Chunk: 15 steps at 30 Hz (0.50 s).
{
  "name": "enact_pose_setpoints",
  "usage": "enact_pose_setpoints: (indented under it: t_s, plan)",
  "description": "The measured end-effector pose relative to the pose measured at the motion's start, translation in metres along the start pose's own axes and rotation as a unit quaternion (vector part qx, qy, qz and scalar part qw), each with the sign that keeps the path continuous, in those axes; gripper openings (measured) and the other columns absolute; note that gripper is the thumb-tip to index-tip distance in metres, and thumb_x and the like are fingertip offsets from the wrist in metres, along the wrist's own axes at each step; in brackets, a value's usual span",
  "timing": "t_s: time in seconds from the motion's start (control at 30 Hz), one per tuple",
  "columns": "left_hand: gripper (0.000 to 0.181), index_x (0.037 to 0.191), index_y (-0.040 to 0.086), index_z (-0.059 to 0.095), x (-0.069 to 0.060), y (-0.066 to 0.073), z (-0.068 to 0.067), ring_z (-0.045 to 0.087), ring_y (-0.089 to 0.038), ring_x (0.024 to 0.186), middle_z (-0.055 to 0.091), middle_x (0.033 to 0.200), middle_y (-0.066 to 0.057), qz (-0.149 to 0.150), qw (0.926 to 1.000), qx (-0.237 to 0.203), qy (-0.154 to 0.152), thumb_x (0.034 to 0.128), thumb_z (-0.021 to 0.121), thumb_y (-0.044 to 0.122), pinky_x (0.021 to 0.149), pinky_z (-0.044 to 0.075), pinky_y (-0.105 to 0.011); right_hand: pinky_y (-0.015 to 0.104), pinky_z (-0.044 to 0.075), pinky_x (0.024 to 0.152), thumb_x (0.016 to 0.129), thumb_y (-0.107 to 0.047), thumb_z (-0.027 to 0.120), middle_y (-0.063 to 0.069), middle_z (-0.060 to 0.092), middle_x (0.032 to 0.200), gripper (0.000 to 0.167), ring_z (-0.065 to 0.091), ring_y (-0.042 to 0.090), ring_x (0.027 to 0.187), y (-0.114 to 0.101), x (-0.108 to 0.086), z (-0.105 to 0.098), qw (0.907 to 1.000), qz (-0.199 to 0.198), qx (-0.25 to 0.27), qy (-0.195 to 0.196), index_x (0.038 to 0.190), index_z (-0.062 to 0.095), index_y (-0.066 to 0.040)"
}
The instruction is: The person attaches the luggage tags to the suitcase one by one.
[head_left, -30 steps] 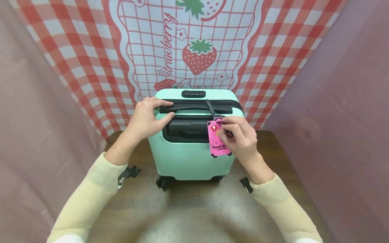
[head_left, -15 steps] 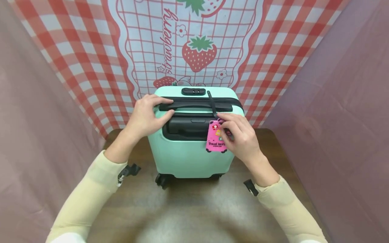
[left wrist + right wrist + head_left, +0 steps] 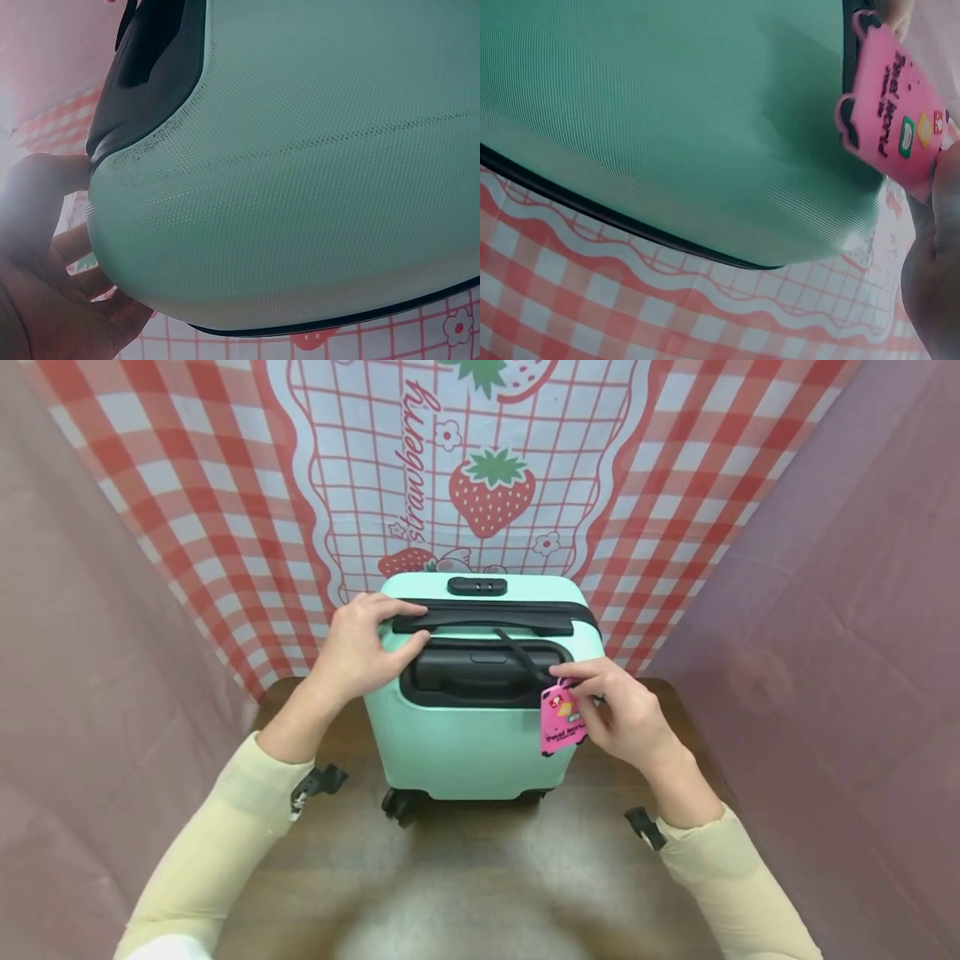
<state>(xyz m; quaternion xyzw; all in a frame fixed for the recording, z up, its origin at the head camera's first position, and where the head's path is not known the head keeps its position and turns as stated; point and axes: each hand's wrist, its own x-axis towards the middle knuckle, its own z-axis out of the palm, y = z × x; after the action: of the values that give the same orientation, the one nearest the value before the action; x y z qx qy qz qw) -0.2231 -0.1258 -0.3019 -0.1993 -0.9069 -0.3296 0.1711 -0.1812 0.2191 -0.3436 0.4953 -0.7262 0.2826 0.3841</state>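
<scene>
A mint green suitcase (image 3: 472, 747) stands upright, its black top handle (image 3: 480, 617) above a dark recessed panel. At the handle's left end rests my left hand (image 3: 360, 647), fingers and thumb spread over the suitcase's top edge; the left wrist view shows that hand (image 3: 67, 292) against the corner. My right hand (image 3: 622, 710) pinches a pink luggage tag (image 3: 562, 718) near its upper end, in front of the suitcase's right side. From the tag a black strap (image 3: 519, 653) slants up to the left, its tip by the handle. In the right wrist view the tag (image 3: 896, 105) hangs beside the green shell.
Beneath the suitcase is a brown wooden surface (image 3: 450, 877). A red-and-white checked cloth with strawberries (image 3: 491, 493) hangs behind it. Pinkish curtains (image 3: 825, 610) flank both sides. Black wheels (image 3: 401, 806) show at the suitcase's base.
My right hand has moved right and slightly down with the tag. The strap, earlier lying across the handle, now has its tip at the handle's lower edge. My left hand has stayed in place.
</scene>
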Motion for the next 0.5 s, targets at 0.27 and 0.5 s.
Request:
enact_pose_setpoints:
  t_s: [0.27,0.5]
  plan:
    - [0.039,0.133,0.013,0.076,-0.001,0.001,-0.002,0.059,-0.035,0.123,0.072,0.134,-0.015,-0.007,1.0000,-0.001,-0.004,0.0969,0.076,0.027,0.106,0.049,-0.057,0.017,0.056,0.071,0.109,-0.019,0.058,0.020,0.077,0.114,0.026,0.076,0.027,0.096,0.002,0.008,-0.014,0.9997,0.005,0.001,-0.025,0.098,0.057,0.005]
    - [0.038,0.133,0.012,0.076,-0.001,0.002,-0.001,0.059,-0.036,0.121,0.072,0.133,-0.016,-0.003,1.0000,0.001,-0.003,0.0971,0.075,0.027,0.105,0.049,-0.058,0.016,0.048,0.063,0.108,-0.019,0.062,0.017,0.078,0.118,0.022,0.072,0.020,0.090,0.009,0.017,-0.025,0.9965,0.054,0.004,-0.064,0.102,0.057,0.001]
